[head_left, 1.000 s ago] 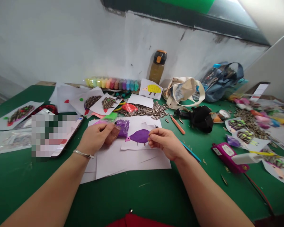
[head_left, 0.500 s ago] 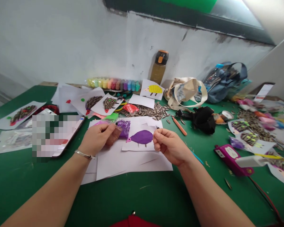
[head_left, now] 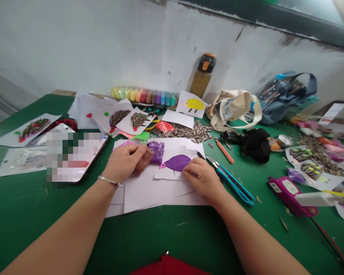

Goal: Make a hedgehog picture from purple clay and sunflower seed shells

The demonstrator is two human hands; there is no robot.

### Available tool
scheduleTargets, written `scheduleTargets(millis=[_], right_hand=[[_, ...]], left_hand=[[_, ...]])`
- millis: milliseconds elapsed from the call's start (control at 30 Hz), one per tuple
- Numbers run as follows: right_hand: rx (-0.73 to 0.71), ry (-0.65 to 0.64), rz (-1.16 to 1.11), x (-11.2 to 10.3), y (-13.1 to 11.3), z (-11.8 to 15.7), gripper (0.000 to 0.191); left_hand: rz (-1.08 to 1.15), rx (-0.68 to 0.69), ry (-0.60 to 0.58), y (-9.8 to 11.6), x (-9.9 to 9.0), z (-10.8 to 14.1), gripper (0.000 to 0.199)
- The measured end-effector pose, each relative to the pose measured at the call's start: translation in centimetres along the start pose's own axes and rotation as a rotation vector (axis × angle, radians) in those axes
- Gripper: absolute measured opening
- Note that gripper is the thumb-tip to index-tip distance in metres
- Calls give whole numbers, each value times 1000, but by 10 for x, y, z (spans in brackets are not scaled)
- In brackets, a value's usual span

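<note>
My left hand (head_left: 123, 162) is closed on a clear packet of brown modelling clay (head_left: 145, 162), held over the white sheets (head_left: 157, 196). A packet of purple clay (head_left: 157, 149) lies just behind it. On a smaller card (head_left: 166, 175) is a flat purple clay animal body (head_left: 176, 163) with a pink snout. My right hand (head_left: 203, 177) rests at the right end of this body with fingertips pinched together, partly covering it. Whatever is between those fingers is too small or hidden to tell. Right of that hand lies a teal tool with a silver tip (head_left: 233, 181).
Sunflower seeds (head_left: 189, 131) lie heaped behind the cards. Around them are finished seed pictures (head_left: 139, 120), a row of coloured clay (head_left: 149, 96), a bottle (head_left: 202, 76), a cloth bag (head_left: 232, 109), an orange tool (head_left: 225, 151), a purple glue-gun-like device (head_left: 291, 196) and a phone (head_left: 83, 160).
My right hand has come down onto the right end of the purple body, and the teal tool beside it shows more fully. My left hand keeps the brown packet. The view has shifted slightly.
</note>
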State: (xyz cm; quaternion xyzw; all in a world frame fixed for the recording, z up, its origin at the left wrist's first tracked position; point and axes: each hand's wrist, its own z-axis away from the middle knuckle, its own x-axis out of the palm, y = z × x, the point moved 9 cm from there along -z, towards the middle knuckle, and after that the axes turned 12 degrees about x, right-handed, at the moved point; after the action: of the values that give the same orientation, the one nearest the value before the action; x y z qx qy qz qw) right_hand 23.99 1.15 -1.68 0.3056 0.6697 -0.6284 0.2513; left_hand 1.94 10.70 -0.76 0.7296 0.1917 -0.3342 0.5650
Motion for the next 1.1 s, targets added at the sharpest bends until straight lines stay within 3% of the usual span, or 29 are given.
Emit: scheduleTargets(millis=[400,633,733,833,1100], right_hand=[[30,-22,103,6,3,0,6],[34,-119,3,-5,4,4,22],[-11,-139,78,-8,3,11,36],[-95,-79,179,-9,-1,22,45],[-239,0,373,4,-14,37,35]], left_hand=[[-22,1,-14,3,-1,0,45],[4,-23,-19,0,-1,0,44],[0,-14,-24,0,0,0,44],[0,-15,-30,1,1,0,44],[-36,-33,-44,-1,4,0,44]])
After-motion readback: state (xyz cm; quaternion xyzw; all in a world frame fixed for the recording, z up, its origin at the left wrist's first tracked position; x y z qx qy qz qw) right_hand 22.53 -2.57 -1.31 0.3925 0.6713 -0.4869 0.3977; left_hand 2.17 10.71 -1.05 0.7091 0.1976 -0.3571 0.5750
